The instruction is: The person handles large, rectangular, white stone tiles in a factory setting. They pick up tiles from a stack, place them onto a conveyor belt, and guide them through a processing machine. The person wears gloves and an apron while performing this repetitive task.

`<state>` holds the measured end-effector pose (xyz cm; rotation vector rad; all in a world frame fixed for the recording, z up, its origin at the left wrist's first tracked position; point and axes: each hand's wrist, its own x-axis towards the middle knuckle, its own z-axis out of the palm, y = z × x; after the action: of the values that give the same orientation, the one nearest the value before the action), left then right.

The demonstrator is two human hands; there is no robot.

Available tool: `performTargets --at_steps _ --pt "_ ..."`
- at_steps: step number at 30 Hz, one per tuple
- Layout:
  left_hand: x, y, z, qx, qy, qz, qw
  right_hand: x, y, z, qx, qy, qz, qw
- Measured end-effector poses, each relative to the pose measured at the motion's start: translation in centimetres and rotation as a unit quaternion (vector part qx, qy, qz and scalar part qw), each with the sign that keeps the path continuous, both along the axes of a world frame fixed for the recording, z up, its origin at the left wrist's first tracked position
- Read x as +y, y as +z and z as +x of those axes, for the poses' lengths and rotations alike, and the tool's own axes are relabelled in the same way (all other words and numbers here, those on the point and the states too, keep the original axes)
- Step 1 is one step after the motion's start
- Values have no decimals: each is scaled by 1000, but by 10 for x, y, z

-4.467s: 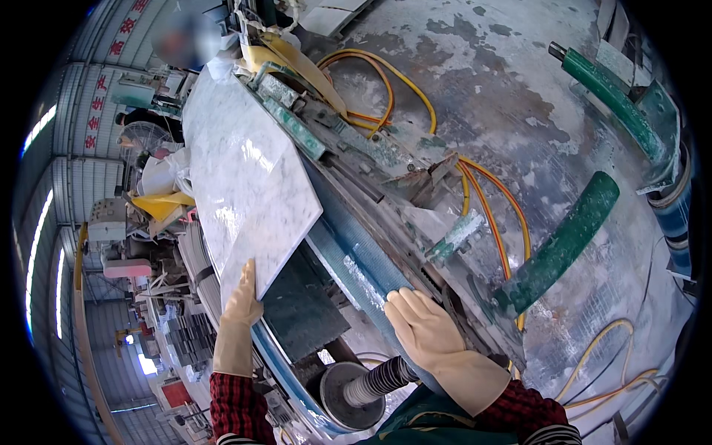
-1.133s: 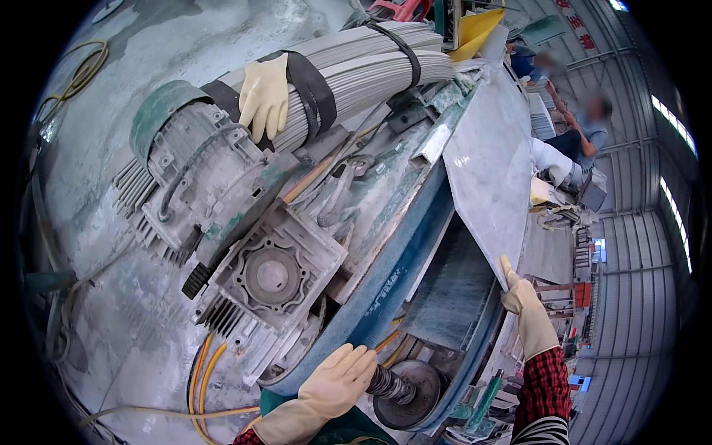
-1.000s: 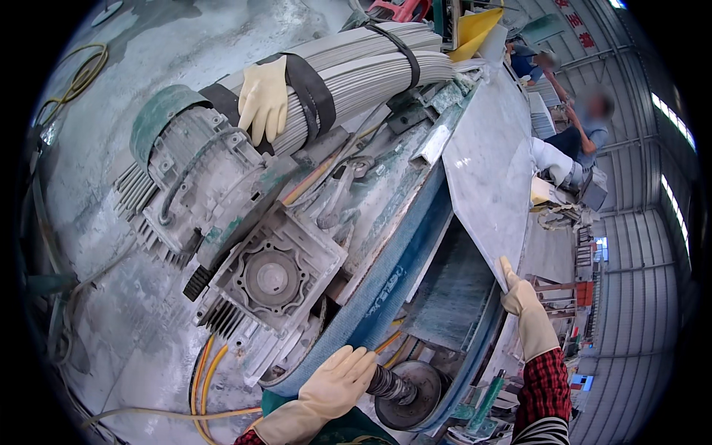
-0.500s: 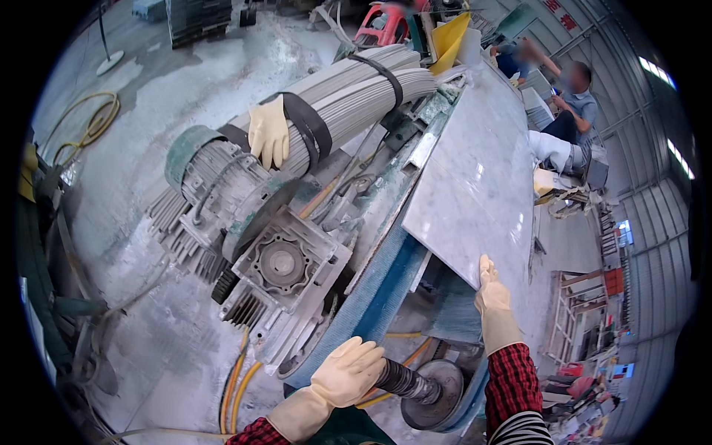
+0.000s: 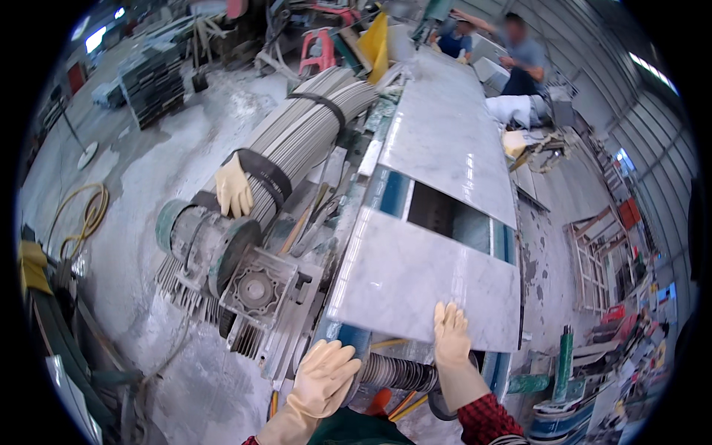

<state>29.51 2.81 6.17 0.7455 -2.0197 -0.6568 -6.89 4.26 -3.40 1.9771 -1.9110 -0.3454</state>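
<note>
Both my hands wear cream rubber gloves. My right hand [image 5: 452, 337] lies with fingers stretched out on the near edge of a pale marble slab [image 5: 415, 278]. The slab rests flat across the blue belts [image 5: 389, 193] of a conveyor. Beyond a gap lies a second marble slab [image 5: 445, 141], longer and apart from the first. My left hand [image 5: 324, 374] rests, fingers flat and together, over the near left end of the conveyor, beside a dark ribbed roller shaft [image 5: 397, 373]. What lies under its palm is hidden.
Left of the conveyor stand a motor [image 5: 204, 237] and gearbox [image 5: 256, 289], with a loose glove [image 5: 234, 187] by a strapped bundle of grey strips [image 5: 297, 133]. Two people are at the far end near a red stool [image 5: 317, 52]. A coiled yellow hose [image 5: 93, 215] lies on the floor.
My view has turned and tilted. Before, one unbroken slab surface showed; now two slabs with a gap between them show. My right hand has stayed at the near edge, my left at the conveyor's end.
</note>
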Motion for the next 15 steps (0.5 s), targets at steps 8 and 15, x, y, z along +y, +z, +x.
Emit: performTargets --at_steps 8,15 --pt "-65 17 -71 -132 -108 -5 985 122 71 75 -198 -20 -17 980" --pt "-157 -25 -208 -339 -141 -55 928 147 80 71 -331 -29 -35 942"
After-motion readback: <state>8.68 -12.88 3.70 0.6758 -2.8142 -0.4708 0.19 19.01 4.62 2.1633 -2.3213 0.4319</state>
